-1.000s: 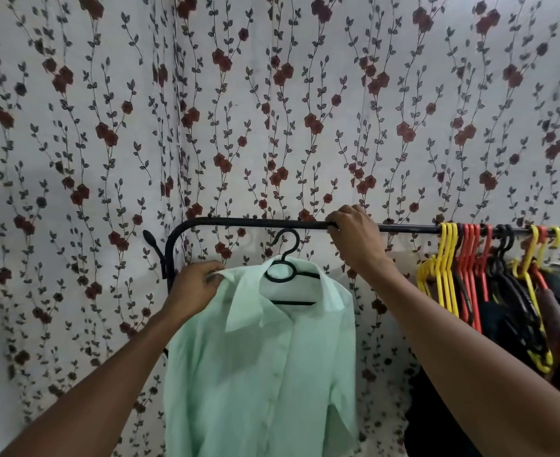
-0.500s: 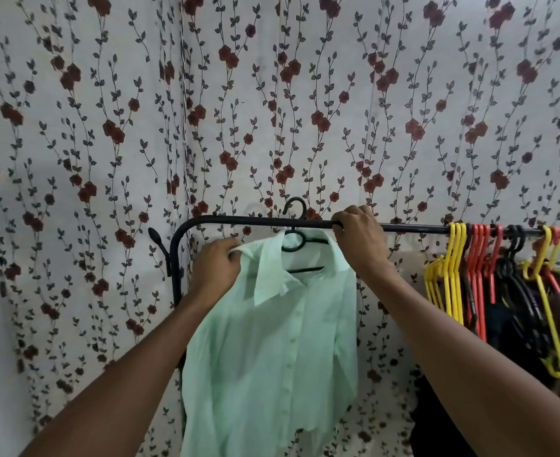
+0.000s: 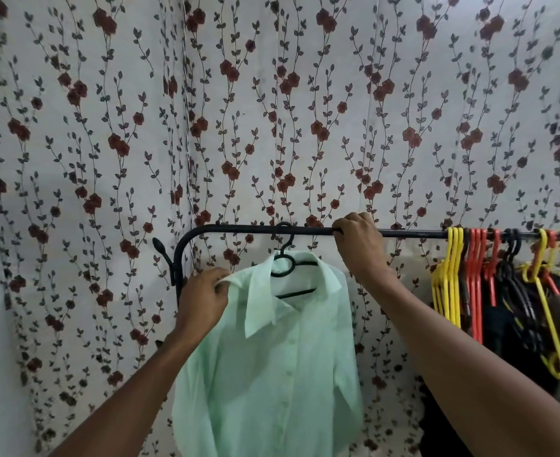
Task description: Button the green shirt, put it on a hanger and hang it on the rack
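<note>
Since a second ago the hanger's [image 3: 283, 258] hook has come up over the rack [image 3: 413, 233], so the shirt [image 3: 281, 374] hangs there, left hand [image 3: 202, 300] pinching its shoulder, right hand's [image 3: 359, 240] fingers curled round the rack.

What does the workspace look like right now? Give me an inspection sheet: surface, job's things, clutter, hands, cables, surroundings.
Surface: nothing seen; no table or floor in view.
Job's things: green shirt on a black hanger, front closed as far as visible; the hanger's hook is over the rack rail.
Clutter: yellow hangers, orange hangers and dark clothes crowd the rail's right end.
Hands: left hand pinches the shirt's shoulder by the collar; right hand grips the rail beside the hook.
Cables: thin white line runs down the wall; cannot tell if it is a cable.
Surroundings: floral wall covering behind the rack.
</note>
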